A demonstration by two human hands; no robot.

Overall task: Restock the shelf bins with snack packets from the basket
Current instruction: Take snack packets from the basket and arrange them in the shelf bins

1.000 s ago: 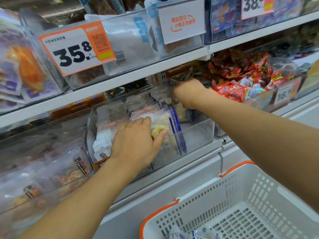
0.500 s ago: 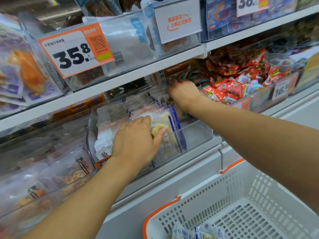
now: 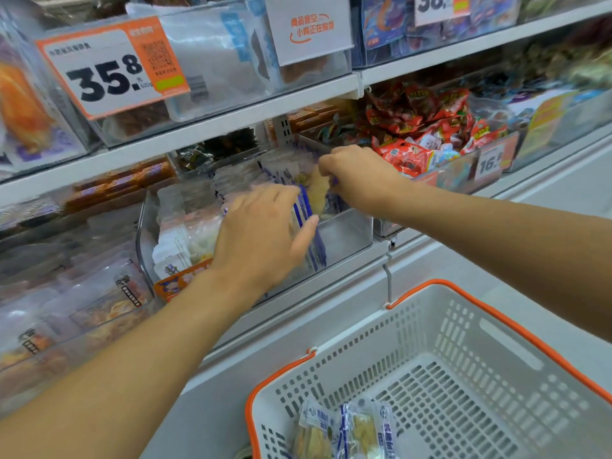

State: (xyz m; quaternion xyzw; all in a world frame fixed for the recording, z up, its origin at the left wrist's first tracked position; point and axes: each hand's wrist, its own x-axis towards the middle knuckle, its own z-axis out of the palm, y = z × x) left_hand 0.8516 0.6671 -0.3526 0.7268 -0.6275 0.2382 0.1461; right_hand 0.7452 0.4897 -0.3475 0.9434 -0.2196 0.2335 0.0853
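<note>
Both hands work inside the clear shelf bin (image 3: 344,233) on the middle shelf, where rows of blue-edged snack packets (image 3: 308,226) stand on edge. The left hand (image 3: 261,236) lies with fingers spread and fairly straight against the front of the standing row, thumb out toward the blue edges, bracing it without gripping. The right hand (image 3: 357,177) has its fingers curled, pinching the top of a pale packet (image 3: 318,193) that hangs just behind the row. To do this well, the left hand should keep the row tilted back so a gap stays open, while the right lowers the packet straight down into that gap, upright with its edge in line with the others, and lets go only when it sits on the bin floor. More packets (image 3: 344,429) wait at the near end of the white basket (image 3: 496,326) below, so the job looks partly done. Compared with half a second ago, the right hand has drawn nearer and lifted the pale packet clear, whereas then it reached into the back of the bin; the left hand has shifted slightly right along the row and opened wider.
</note>
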